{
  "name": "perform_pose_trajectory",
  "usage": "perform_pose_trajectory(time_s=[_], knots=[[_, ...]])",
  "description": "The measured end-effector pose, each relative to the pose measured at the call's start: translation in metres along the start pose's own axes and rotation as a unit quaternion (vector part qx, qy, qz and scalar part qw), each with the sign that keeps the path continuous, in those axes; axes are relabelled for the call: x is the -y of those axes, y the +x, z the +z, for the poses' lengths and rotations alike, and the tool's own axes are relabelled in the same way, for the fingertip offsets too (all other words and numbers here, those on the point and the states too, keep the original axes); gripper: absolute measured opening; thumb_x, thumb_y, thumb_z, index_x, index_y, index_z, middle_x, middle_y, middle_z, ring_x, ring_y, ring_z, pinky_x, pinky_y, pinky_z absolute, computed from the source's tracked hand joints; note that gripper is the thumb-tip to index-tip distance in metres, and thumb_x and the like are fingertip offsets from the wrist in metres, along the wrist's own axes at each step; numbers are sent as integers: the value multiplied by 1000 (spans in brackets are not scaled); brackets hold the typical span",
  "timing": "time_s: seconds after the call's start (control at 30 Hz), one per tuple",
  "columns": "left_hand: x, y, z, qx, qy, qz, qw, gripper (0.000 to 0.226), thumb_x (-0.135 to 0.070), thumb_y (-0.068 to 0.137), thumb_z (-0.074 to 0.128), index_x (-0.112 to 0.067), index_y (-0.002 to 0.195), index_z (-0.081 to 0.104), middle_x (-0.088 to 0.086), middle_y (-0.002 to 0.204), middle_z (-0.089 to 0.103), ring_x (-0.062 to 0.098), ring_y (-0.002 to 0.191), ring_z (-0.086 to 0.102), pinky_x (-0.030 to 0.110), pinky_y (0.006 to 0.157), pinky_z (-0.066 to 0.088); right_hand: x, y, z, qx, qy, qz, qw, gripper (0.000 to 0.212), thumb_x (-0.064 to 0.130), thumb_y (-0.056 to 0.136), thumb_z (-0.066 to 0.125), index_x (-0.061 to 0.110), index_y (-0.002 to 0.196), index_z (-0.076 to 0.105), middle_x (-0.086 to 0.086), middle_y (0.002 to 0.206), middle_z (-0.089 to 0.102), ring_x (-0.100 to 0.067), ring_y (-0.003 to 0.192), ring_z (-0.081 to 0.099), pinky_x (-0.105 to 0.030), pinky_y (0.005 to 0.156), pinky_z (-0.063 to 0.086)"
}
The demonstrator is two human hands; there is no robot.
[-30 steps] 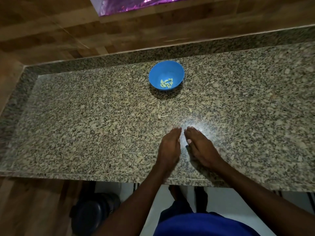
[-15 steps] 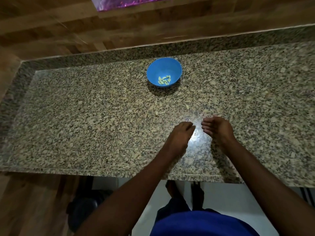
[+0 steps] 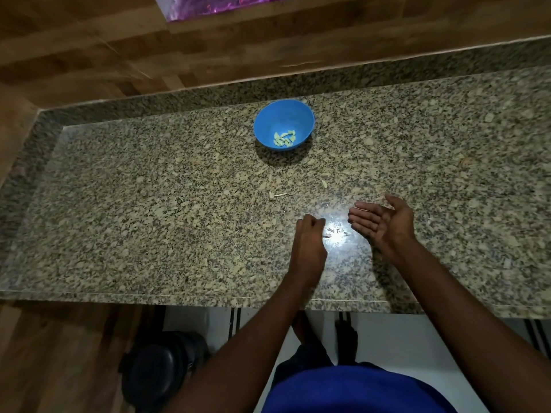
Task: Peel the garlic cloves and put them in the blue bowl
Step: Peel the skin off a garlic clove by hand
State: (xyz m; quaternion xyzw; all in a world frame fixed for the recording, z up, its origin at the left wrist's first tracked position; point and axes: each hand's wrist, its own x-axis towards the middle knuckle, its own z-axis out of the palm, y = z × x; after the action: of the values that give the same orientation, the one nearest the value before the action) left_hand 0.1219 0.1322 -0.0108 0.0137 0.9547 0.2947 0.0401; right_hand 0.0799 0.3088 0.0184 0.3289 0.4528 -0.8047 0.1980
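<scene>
Peeled garlic cloves (image 3: 284, 139) lie in the blue bowl (image 3: 284, 124), well beyond both hands on the granite tabletop (image 3: 149, 204). I see the left hand (image 3: 308, 244) with fingers curled under; whether it holds anything I cannot tell. The right hand (image 3: 383, 223) is turned palm-up, fingers straight, empty. Small peel scraps (image 3: 335, 232) lie between the hands; a stem piece (image 3: 277, 194) sits just ahead of the left.

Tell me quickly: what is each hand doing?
Left hand: fingers curled; whether it holds anything cannot be told.
Right hand: open, palm up, empty.
</scene>
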Motion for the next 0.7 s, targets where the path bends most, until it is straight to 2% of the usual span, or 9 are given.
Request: perform_pose_trajectory(time_s=[0.07, 0.13, 0.23, 0.3, 0.37, 0.5, 0.57, 0.63, 0.7], knots=[[-8, 4, -1, 10, -28, 14, 999, 26, 17, 82, 50, -2, 96, 60, 7, 94, 48, 22, 85, 44, 34, 71, 36, 1, -2, -2, -3, 5, 9, 1000, 67, 51, 98, 39, -8, 119, 63, -27, 120, 67, -38, 113, 65, -44, 102, 51], [-5, 10, -4, -5, -38, 12, 999, 30, 18, 75, 51, -5, 89, 64, 4, 85, 50, 20, 78, 46, 33, 64, 34, 2, -4, -4, -5, 6, 25, 1000, 69, 53, 97, 40, -8, 118, 64, -26, 119, 67, -38, 112, 65, -43, 96, 53], [3, 15, -8, -21, -6, -3, 1000, 24, -3, 86, 64, -9, 108, 71, 11, 101, 61, 27, 96, 54, 39, 75, 49, 2, -5, -9, -10, 14, 35, 999, 72, 54, 97, 40, -10, 122, 62, -27, 121, 66, -39, 113, 65, -42, 90, 55], [-2, 11, -2, 4, -5, -7, 1000, 33, -28, 87, 72, -12, 116, 68, 9, 109, 57, 25, 103, 50, 34, 77, 45, 2, -5, -11, -9, 26, 40, 999, 73, 54, 97, 40, -11, 125, 60, -28, 123, 65, -40, 113, 64, -42, 89, 55], [-13, 5, 8, 18, -6, 11, 1000, 40, -36, 83, 76, -14, 115, 67, 6, 107, 56, 22, 101, 47, 33, 74, 39, 2, -5, -13, -5, 35, 42, 998, 75, 55, 97, 39, -11, 126, 59, -29, 124, 64, -40, 114, 64, -42, 88, 55], [-22, 0, 18, -6, 23, 74, 997, 13, -10, 78, 78, -13, 90, 73, 2, 90, 61, 17, 86, 50, 28, 63, 32, 5, -3, -18, -5, 45, 43, 998, 78, 58, 97, 36, -11, 126, 59, -29, 123, 65, -40, 113, 64, -42, 90, 54], [-15, -1, 13, -6, 13, 76, 997, 4, -10, 80, 70, -14, 79, 70, -2, 83, 60, 10, 78, 43, 29, 61, 29, 4, -4, -21, 0, 44, 44, 998, 77, 58, 97, 36, -10, 125, 59, -29, 121, 65, -40, 113, 64, -42, 89, 54], [-3, 1, 4, -23, 18, 62, 998, 12, -8, 82, 65, -17, 86, 72, -2, 88, 64, 10, 80, 47, 29, 61, 36, 3, -5, -21, 5, 37, 44, 998, 76, 57, 98, 36, -10, 125, 59, -28, 120, 65, -39, 113, 64, -41, 88, 54], [9, 5, -6, -56, 9, 22, 998, 28, 5, 79, 62, -14, 97, 72, 3, 92, 64, 18, 85, 54, 32, 64, 37, 4, -6, -20, 7, 21, 40, 999, 74, 56, 98, 36, -10, 122, 60, -27, 117, 66, -38, 111, 64, -39, 87, 54]])
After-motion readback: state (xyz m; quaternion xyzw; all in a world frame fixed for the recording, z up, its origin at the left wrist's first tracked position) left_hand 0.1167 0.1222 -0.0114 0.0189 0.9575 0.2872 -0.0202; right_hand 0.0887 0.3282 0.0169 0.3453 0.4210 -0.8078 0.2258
